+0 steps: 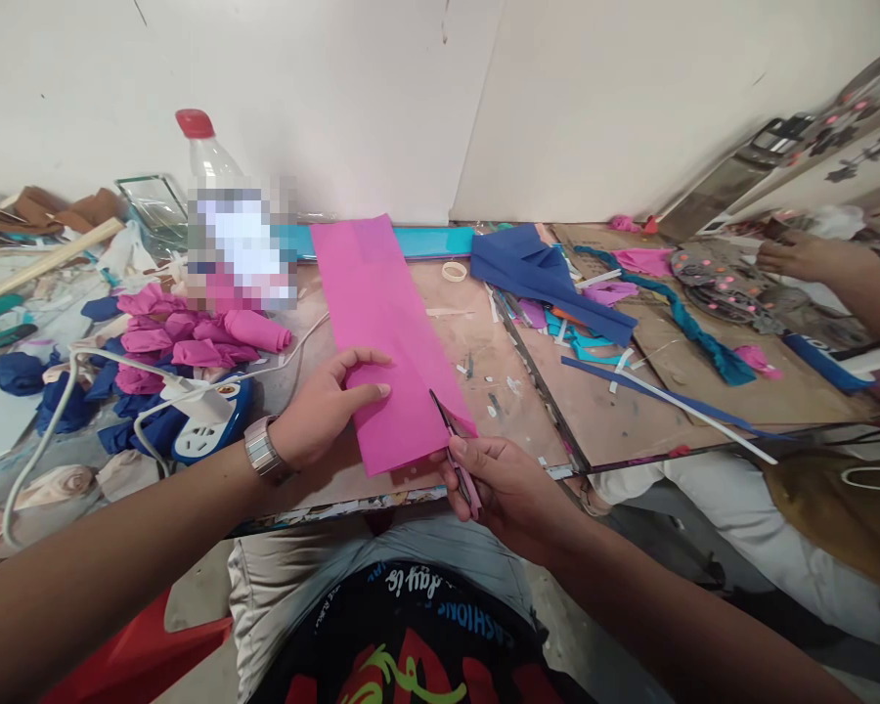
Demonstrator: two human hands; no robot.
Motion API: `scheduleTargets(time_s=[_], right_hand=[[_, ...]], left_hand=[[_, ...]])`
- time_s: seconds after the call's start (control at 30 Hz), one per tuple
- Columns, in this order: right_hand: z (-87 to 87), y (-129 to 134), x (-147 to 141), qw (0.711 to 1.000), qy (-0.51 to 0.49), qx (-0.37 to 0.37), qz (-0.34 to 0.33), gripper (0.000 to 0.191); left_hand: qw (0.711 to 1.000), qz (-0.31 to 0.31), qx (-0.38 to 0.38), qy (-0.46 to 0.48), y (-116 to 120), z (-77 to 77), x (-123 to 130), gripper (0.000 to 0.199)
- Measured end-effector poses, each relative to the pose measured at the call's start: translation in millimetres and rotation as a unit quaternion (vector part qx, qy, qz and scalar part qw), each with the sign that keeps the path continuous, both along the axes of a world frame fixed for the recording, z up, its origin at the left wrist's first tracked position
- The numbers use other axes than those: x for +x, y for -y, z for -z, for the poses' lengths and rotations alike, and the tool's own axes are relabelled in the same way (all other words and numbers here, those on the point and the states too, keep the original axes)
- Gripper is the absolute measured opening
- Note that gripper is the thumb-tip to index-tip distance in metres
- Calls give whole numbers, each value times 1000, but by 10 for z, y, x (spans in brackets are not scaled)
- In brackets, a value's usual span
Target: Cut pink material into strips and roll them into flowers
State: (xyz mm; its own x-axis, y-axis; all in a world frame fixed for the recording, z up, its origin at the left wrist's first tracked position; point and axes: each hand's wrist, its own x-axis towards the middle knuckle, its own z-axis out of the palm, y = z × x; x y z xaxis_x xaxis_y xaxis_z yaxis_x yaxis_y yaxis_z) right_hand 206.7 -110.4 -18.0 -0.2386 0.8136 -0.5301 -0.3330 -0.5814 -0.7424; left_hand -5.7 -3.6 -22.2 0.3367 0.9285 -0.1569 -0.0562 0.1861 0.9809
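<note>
A long bright pink sheet (381,323), paper or thin fabric, lies across the table with its near end toward me. My left hand (330,406) grips its left edge, thumb and forefinger curved over the top; the other fingers are mostly hidden. In my right hand (495,479) is a pair of scissors (463,474) with pink handles. Their blades are at the sheet's lower right edge, where a narrow strip is partly separated along a cut.
Left are pink rolled pieces (183,337), a power strip (212,420) with a white cable, a red-capped bottle (209,147) and a blurred lit screen (242,240). Right lie navy folded material (528,274), a teal braid (685,323) and another person's hand (796,256).
</note>
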Motion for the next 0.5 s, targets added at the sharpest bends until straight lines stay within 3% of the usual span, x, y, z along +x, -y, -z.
scheduleTargets(time_s=[0.2, 0.5], right_hand=[[7, 0, 2, 1000, -15, -4, 8, 50], [-33, 39, 2, 999, -25, -30, 8, 53]], left_hand=[[998, -31, -56, 25, -27, 38, 12, 40], [997, -33, -50, 50, -31, 17, -5, 43]])
